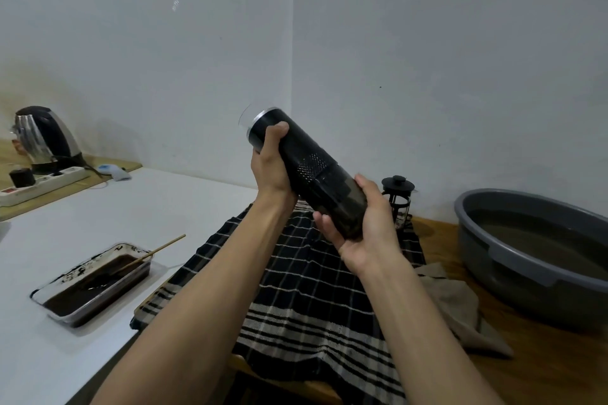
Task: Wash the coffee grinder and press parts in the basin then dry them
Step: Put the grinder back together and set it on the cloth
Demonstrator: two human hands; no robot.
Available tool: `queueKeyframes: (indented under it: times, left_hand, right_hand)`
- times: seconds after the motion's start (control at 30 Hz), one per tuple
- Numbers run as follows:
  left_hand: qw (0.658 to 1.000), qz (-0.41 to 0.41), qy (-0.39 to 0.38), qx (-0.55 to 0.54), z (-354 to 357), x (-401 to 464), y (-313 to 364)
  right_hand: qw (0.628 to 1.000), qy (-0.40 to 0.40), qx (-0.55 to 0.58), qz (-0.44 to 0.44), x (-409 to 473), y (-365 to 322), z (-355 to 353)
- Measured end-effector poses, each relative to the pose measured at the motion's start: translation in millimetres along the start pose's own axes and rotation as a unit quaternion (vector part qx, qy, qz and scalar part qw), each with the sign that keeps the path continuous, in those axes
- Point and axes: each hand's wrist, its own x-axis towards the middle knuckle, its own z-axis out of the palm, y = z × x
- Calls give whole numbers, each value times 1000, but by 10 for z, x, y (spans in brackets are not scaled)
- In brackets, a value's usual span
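Note:
A black cylindrical coffee grinder (304,156) is held tilted in the air above a black-and-white checked cloth (306,299). My left hand (271,163) grips its upper end, near a silver ring and a clear lid. My right hand (365,230) wraps around its lower, smoky translucent cup. A French press (399,199) with a black lid stands on the far edge of the cloth, partly hidden behind my right hand. A grey basin (493,260) holding water sits at the right on the wooden table.
A clear tray (98,286) of dark coffee grounds with a wooden stick lies on the white counter at the left. A kettle (46,138) and a power strip (42,181) stand at the far left. A beige rag (460,306) lies between cloth and basin.

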Motion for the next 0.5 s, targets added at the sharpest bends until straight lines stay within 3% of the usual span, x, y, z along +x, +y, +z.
queueKeyframes:
  times: [0.1, 0.2, 0.3, 0.5]
  left_hand:
    - [991, -69, 98, -59, -43, 37, 96]
    - [984, -68, 161, -36, -182, 129, 177]
    - [983, -69, 167, -24, -152, 79, 191]
    - [982, -63, 176, -27, -32, 59, 299]
  right_hand:
    - [1000, 1, -5, -25, -5, 15, -119]
    - [992, 5, -52, -114, 57, -7, -266]
    - [975, -14, -81, -209, 133, -68, -307]
    - [882, -29, -309, -355, 96, 98, -352]
